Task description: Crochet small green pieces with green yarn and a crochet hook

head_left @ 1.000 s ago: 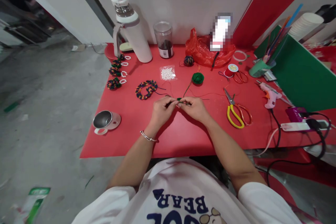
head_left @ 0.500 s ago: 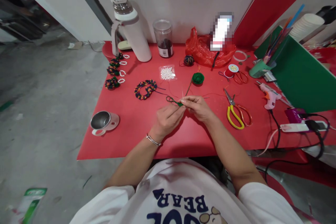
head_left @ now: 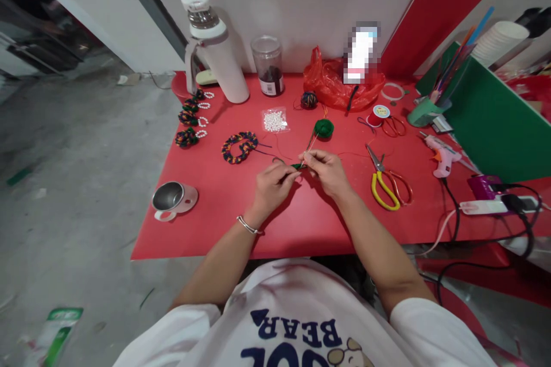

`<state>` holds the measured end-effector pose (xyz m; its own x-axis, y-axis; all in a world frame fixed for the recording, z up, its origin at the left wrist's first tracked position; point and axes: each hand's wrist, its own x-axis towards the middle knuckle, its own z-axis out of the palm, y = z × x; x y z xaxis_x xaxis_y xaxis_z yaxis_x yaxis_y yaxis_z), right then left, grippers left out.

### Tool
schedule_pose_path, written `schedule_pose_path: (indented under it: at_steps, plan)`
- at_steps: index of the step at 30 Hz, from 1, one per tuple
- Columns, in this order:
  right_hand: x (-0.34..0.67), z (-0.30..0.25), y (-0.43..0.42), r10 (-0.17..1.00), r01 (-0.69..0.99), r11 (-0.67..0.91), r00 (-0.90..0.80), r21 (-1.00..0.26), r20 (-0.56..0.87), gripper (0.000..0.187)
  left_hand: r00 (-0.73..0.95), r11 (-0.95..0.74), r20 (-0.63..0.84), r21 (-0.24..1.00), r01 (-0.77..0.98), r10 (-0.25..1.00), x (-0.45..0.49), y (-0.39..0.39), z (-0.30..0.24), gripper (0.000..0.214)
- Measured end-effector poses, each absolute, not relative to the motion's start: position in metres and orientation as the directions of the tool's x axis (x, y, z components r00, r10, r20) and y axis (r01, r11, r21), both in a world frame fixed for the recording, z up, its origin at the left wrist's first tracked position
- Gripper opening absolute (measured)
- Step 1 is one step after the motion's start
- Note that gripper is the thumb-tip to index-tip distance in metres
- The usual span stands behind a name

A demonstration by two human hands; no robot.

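Observation:
A short green yarn piece (head_left: 296, 166) is pinched in my left hand (head_left: 274, 184), and its loose end curls out past the fingers on the left. My right hand (head_left: 327, 172) is closed close beside it, thumb and forefinger on a thin pale needle (head_left: 310, 148) that slants up and away. Whether the needle's tip has a hook is too small to see. Dark green yarn runs from between the hands to a green yarn ball (head_left: 323, 128) just beyond them. The fingertips partly hide the yarn piece.
Left of my hands lie a multicoloured braided yarn loop (head_left: 239, 147) and a steel-lined mug (head_left: 174, 199). A bag of white beads (head_left: 275, 120) lies behind. Yellow-and-red-handled scissors (head_left: 385, 186), a thread spool (head_left: 379, 116) and a pink glue gun (head_left: 443, 157) lie to the right.
The thin needle has swung from nearly upright to leaning right. My right hand has shifted slightly up, and the left hand's fingers have straightened a little along the yarn.

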<state>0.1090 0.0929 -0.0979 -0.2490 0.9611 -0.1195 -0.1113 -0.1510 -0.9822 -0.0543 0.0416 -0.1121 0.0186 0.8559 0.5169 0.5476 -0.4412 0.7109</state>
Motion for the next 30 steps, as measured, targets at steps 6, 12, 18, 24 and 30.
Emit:
schedule_pose_path:
  at_steps: [6, 12, 18, 24, 30]
  plan:
    - [0.11, -0.099, 0.097, 0.975, -0.187, -0.161, -0.182, -0.969, -0.127, 0.043, 0.088, -0.483, 0.496, 0.766, 0.423, 0.864, -0.053, 0.043, -0.107, 0.027]
    - [0.11, -0.096, 0.098, 0.931, -0.338, -0.283, -0.323, -0.898, -0.171, 0.049, -0.075, -0.304, 0.409, 0.777, 0.551, 0.909, -0.056, 0.049, -0.12, 0.009]
    - [0.114, -0.087, 0.093, 0.895, -0.384, -0.299, -0.429, -0.874, -0.118, 0.051, -0.04, -0.2, 0.301, 0.722, 0.662, 0.953, -0.051, 0.059, -0.133, 0.01]
    - [0.116, -0.092, 0.101, 0.974, -0.402, -0.111, -0.226, -0.909, -0.019, 0.045, -0.136, -0.054, 0.049, 0.998, -0.035, 0.989, -0.054, 0.058, -0.12, 0.015]
    - [0.119, -0.102, 0.105, 0.995, -0.136, 0.045, -0.08, -0.99, 0.056, 0.031, -0.192, 0.128, -0.248, 0.865, -0.486, 0.95, -0.059, 0.058, -0.104, 0.032]
